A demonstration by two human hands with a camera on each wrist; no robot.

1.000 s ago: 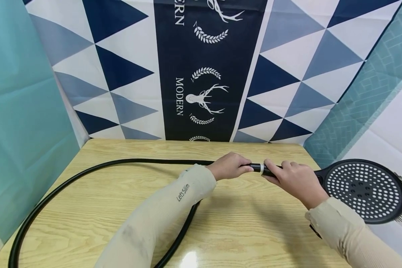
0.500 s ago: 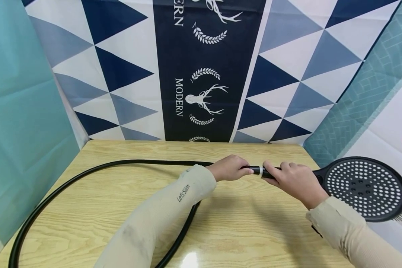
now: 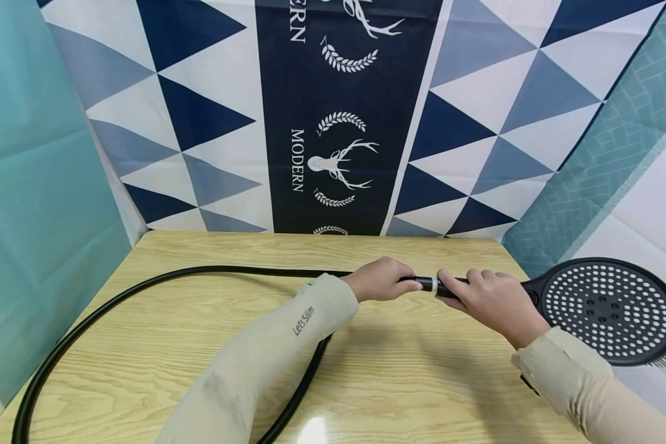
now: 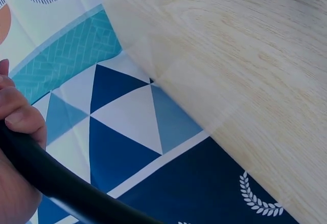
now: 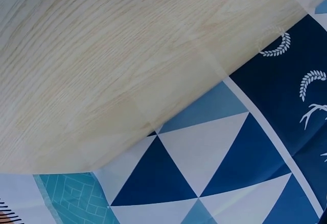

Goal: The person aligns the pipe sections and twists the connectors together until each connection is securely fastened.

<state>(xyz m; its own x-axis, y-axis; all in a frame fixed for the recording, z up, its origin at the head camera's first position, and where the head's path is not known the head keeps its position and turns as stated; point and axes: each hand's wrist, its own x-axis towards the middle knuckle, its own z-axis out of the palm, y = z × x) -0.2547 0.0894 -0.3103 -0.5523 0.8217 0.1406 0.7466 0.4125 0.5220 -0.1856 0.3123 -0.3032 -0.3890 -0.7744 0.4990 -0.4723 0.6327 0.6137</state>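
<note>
- hose (image 3: 227,269): loops leftward over the bench (image 3: 394,394); its end meets the handle (image 3: 445,288) of the shower head (image 3: 607,311) at a white ring (image 3: 435,285), between the hands.
- left hand (image 3: 381,279): fingers gripping the hose, just left of the ring.
- right hand (image 3: 494,302): fingers gripping the handle; the perforated face lies to its right.
- step in hand: judged to be work on the joint; whether fastening or unfastening cannot be told.
- next move: would likely call for both parts in line, a firm hold each side and, if threaded, a turn of one against the other.
- left wrist view: shows fingers wrapped round the hose at close range; ring and shower head are absent.
- right wrist view: shows bench and patterned cloth (image 5: 245,162), no right hand; only the head view confirms that grip.
</note>
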